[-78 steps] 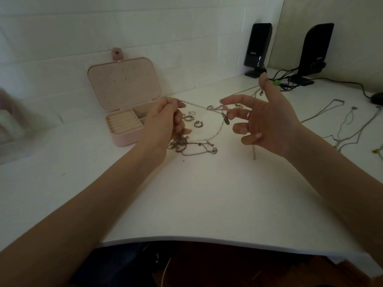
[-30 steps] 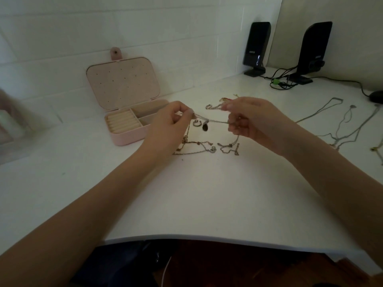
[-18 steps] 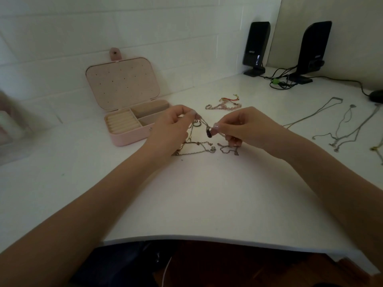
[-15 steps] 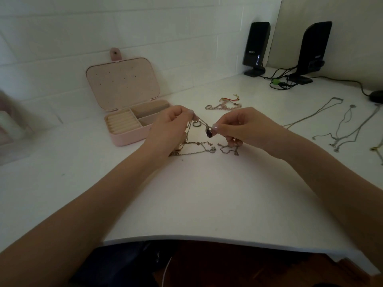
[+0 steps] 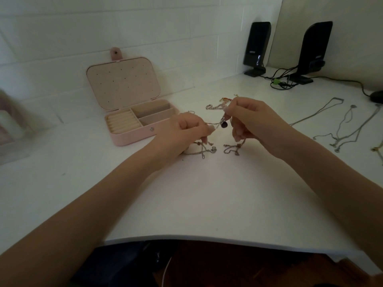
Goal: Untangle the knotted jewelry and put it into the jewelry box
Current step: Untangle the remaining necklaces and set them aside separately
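My left hand (image 5: 187, 133) and my right hand (image 5: 253, 121) both pinch a thin silver chain just above the white table. A small dark pendant (image 5: 224, 124) hangs on the chain between the two hands. Loose tangled ends of the chains (image 5: 207, 150) trail down onto the table below my fingers. The pink jewelry box (image 5: 132, 119) stands open to the left of my left hand, its lid leaning back against the wall, with ring rolls and two bare compartments inside.
A pink and red bracelet (image 5: 217, 104) lies behind my hands. Several necklaces (image 5: 348, 129) are spread on the table at the right. Two black speakers (image 5: 257, 46) with cables stand at the back right. The table's front edge (image 5: 207, 238) is near me.
My right hand came in from a spread pose and took hold of the chain. Both hands sank toward the table, then my right hand rose slightly, lifting the pendant.
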`<control>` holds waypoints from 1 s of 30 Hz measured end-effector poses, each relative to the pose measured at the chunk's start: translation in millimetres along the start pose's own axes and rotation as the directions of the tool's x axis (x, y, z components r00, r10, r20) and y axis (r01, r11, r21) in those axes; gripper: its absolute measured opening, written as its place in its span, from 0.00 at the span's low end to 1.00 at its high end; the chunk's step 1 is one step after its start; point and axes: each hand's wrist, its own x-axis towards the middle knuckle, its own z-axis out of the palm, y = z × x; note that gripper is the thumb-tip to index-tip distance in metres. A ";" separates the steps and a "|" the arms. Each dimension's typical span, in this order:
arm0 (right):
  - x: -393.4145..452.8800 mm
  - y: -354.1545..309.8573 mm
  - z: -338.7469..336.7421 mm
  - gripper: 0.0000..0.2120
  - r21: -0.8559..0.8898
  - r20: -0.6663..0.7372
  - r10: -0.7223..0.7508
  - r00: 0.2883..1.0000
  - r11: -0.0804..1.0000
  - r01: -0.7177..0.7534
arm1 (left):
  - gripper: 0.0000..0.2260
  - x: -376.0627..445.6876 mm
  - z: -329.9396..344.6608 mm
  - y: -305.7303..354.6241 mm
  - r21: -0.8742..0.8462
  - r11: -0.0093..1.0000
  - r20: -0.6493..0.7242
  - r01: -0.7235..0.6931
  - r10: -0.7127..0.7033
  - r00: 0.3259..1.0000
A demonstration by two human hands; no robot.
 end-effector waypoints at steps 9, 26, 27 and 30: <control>-4.7 -0.7 6.4 0.11 0.040 0.147 -0.054 0.988 0.998 0.048 | 0.08 -2.2 1.7 -3.7 0.060 0.993 -0.058 -0.097 0.101 0.993; -4.1 -1.2 7.2 0.12 0.136 0.141 -0.063 0.988 0.990 0.044 | 0.06 2.6 1.8 -9.1 0.110 0.983 -0.043 -0.147 0.153 0.987; -4.4 -1.6 7.4 0.12 0.146 0.153 -0.063 0.986 0.988 0.041 | 0.06 3.0 1.8 -9.6 0.070 0.988 -0.032 -0.140 0.142 0.989; -4.4 -2.0 6.3 0.12 0.168 0.156 -0.060 0.986 0.985 0.033 | 0.07 4.9 1.6 -11.3 -0.074 0.991 -0.001 -0.107 0.107 0.994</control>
